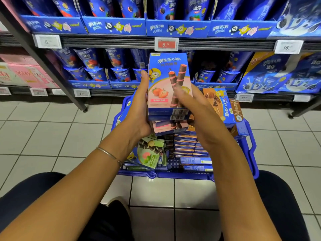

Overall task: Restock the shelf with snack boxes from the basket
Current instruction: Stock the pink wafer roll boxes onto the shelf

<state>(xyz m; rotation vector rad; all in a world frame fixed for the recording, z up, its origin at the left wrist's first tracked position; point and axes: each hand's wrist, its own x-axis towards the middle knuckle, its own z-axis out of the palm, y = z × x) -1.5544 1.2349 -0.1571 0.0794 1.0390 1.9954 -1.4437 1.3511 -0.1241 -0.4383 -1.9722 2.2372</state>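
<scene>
I hold a small stack of blue and pink strawberry snack boxes [166, 79] upright above the blue basket [251, 150]. My left hand [140, 108] grips the stack's left edge from below, thumb along its side. My right hand [194, 112] lies across the front box's lower right, its fingers blurred. Whether they curl round the boxes I cannot tell. The basket on the floor holds several more boxes: green ones [151, 153] at the left, blue ones stacked flat in the middle, brown chocolate ones [218, 105] standing at the right. The shelf [111, 92] behind holds blue cookie cups.
An upper shelf [121, 41] carries blue display trays with price tags [166, 44]. Pink boxes [22, 73] fill the neighbouring unit at left behind a slanted dark post [52, 70]. Large blue bags [278, 75] stand at right. White tiled floor surrounds the basket; my knees frame the bottom.
</scene>
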